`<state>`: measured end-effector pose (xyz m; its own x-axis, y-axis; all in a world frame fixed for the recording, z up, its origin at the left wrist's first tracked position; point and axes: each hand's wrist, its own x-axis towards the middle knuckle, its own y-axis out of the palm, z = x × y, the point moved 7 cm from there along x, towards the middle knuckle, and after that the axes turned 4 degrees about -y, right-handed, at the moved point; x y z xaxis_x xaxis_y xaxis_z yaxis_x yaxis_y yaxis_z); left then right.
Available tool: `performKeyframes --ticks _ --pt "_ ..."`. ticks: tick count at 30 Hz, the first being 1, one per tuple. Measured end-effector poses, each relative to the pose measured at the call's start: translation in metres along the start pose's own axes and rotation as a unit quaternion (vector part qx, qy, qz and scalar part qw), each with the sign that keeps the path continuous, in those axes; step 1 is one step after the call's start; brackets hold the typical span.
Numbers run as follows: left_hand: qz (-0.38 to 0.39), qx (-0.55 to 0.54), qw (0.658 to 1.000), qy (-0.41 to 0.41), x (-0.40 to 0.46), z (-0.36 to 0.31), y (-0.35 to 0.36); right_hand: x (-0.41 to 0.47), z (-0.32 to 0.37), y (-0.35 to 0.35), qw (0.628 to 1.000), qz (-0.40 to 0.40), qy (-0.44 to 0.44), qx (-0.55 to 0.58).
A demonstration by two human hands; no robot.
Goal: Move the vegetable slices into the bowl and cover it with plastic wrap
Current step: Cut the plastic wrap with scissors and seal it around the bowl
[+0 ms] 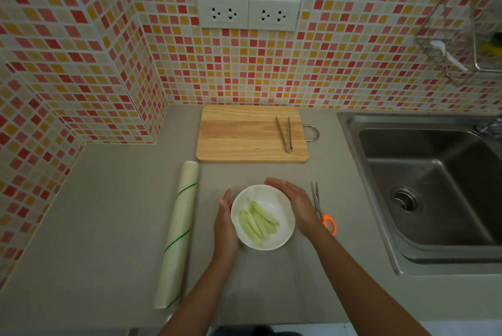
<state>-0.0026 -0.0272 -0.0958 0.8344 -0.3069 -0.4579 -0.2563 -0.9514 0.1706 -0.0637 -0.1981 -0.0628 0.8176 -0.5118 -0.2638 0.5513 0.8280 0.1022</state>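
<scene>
A white bowl (282, 238) stands on the grey counter near the front, with several pale green vegetable slices (258, 220) lying inside it. My left hand (225, 223) rests flat against the bowl's left side. My right hand (294, 201) curves around its far right rim, fingers straight and together. Both palms face the bowl. Whether plastic film lies over the bowl I cannot tell. A roll of plastic wrap (178, 235) with green stripes lies on the counter to the left of the bowl.
A wooden cutting board (244, 134) sits at the back with metal tongs (285, 133) on its right part. Orange-handled scissors (322, 209) lie just right of my right hand. A steel sink (429, 186) fills the right side. Tiled walls close the left and back.
</scene>
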Motion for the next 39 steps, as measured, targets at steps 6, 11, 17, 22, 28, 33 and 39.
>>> performKeyframes --ticks 6,11,17,22,28,33,39 --pt "0.021 -0.027 0.998 -0.051 0.015 0.008 0.011 0.005 -0.016 0.006 0.999 0.034 0.042 0.005" --pt "0.056 0.060 0.996 -0.028 0.026 0.006 0.008 0.005 -0.028 0.002 0.995 0.026 0.092 -0.008" --pt "0.135 0.210 0.968 0.015 0.030 -0.012 0.009 0.007 -0.027 0.006 0.986 0.068 0.144 -0.054" --pt "0.214 0.314 0.923 0.060 0.040 -0.023 0.020 0.007 -0.015 0.009 0.981 0.091 0.139 -0.098" --pt "0.225 0.344 0.910 0.056 0.050 -0.027 0.022 0.005 -0.018 0.009 0.983 0.059 0.099 -0.144" --pt "0.242 0.311 0.919 0.020 0.045 -0.026 0.027 0.001 -0.015 0.012 0.995 0.066 0.044 -0.067" --pt "0.216 0.329 0.919 -0.004 0.053 -0.020 0.023 -0.004 -0.023 0.012 0.995 0.045 0.079 -0.036"
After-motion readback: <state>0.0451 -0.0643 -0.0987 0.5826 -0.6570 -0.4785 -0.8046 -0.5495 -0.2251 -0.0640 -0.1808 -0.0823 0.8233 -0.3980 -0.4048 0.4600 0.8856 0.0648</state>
